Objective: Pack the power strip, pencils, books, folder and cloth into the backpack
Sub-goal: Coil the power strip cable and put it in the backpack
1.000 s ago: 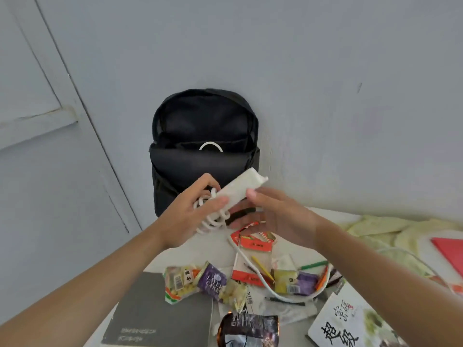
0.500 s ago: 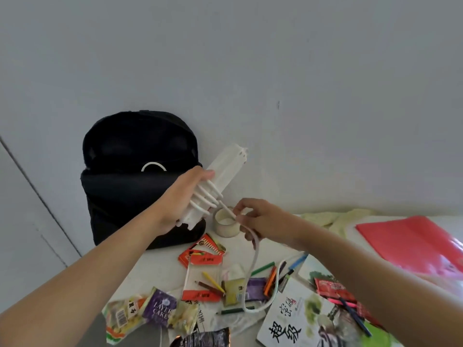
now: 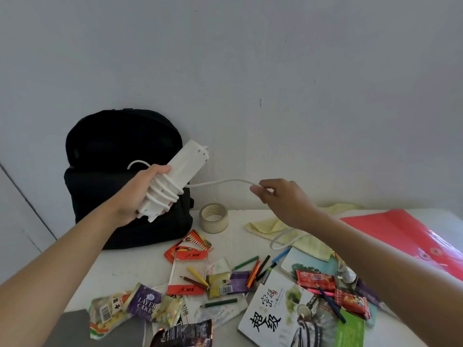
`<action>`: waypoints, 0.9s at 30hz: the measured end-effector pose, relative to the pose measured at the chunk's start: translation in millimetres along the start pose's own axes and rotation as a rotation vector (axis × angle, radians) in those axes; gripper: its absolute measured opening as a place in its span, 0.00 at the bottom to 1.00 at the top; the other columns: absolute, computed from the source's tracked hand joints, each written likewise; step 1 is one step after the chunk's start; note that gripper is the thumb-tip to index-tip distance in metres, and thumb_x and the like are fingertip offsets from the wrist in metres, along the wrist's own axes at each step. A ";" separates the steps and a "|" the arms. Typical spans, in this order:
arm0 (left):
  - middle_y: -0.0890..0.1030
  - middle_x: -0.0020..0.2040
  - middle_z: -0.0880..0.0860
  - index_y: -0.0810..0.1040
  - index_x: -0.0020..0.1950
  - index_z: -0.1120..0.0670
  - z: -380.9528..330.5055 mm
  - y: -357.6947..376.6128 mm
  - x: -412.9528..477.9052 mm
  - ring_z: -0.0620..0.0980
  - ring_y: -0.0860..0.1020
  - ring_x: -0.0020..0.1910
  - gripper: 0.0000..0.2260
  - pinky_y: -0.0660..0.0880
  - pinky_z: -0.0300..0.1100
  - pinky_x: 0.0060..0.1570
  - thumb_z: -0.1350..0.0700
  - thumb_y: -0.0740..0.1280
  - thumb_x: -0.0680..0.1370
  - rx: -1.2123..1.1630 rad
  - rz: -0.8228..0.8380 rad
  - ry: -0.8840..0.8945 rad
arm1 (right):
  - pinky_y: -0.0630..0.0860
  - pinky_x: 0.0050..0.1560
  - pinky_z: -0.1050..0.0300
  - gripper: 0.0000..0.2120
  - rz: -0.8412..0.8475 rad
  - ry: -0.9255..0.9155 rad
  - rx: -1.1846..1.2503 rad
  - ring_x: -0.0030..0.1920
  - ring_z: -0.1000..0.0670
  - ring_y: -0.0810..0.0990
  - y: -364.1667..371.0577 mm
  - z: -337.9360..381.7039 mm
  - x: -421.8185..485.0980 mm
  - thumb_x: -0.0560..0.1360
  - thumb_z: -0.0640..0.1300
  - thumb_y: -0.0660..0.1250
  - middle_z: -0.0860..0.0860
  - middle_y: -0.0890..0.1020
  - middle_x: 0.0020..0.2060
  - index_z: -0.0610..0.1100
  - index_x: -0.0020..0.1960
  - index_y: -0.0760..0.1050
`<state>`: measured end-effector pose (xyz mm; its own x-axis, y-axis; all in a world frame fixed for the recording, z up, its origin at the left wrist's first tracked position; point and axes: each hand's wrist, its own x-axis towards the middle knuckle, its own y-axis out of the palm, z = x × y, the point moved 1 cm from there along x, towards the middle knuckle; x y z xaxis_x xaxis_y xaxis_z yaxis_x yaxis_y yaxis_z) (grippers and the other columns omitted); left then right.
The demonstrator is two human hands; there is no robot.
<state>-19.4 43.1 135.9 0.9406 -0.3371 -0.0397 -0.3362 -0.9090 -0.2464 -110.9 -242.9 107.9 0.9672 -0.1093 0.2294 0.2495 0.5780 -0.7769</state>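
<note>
Head view: the left hand (image 3: 139, 196) curls its fingers (image 3: 160, 169) round the power strip (image 3: 186, 166) and its wound turns, holding it above the counter (image 3: 140, 266) before the backpack (image 3: 117, 146), while the right hand (image 3: 284, 196) pinches the cord (image 3: 220, 182) and pulls it taut sideways, likely for another wrap. Half a second earlier that hand sat close beside the strip, cord sagging.

Backpack (image 3: 120, 146), black. Power strip (image 3: 186, 165) and its cord (image 3: 220, 182), white. Cloth (image 3: 265, 227), pale yellow with a faint check. Folder (image 3: 400, 234), red. Loose pencils (image 3: 246, 263): green, orange, blue, yellow, brown. Book (image 3: 288, 309), white cover bearing black characters, with a green strip at its lower corner. Tape roll (image 3: 213, 217), cream. Snack wrapper (image 3: 145, 303), purple with white lettering. Table (image 3: 130, 266), white; wall (image 3: 300, 96), pale grey.
</note>
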 end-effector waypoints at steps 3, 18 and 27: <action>0.83 0.40 0.60 0.79 0.54 0.57 -1.2 5.1 -5.8 0.62 0.79 0.40 0.17 0.76 0.53 0.43 0.44 0.61 0.83 -0.061 0.002 0.014 | 0.60 0.25 0.64 0.22 -0.113 -0.017 0.056 0.22 0.55 0.64 -3.6 -1.2 1.1 0.82 0.58 0.60 0.54 0.67 0.20 0.44 0.36 0.72; 0.80 0.40 0.55 0.75 0.52 0.44 -4.9 51.1 -15.4 0.53 0.78 0.35 0.25 0.78 0.51 0.41 0.28 0.47 0.79 0.725 0.205 0.364 | 0.75 0.34 0.50 0.15 -0.256 -0.730 -0.129 0.34 0.51 0.74 -42.5 67.5 1.8 0.76 0.58 0.68 0.54 0.76 0.36 0.47 0.45 0.82; 0.82 0.50 0.55 0.79 0.56 0.50 -30.2 69.5 -39.2 0.57 0.80 0.51 0.30 0.74 0.60 0.61 0.31 0.45 0.82 0.394 0.336 0.426 | 0.60 0.33 0.56 0.31 -0.148 -0.179 0.456 0.32 0.48 0.62 -55.5 60.2 15.2 0.65 0.62 0.78 0.49 0.64 0.28 0.37 0.32 0.66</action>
<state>-81.1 -14.2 149.6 0.6598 -0.7271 0.1900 -0.4894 -0.6076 -0.6255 -112.9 -228.0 189.8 0.8897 -0.0999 0.4454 0.2986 0.8654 -0.4024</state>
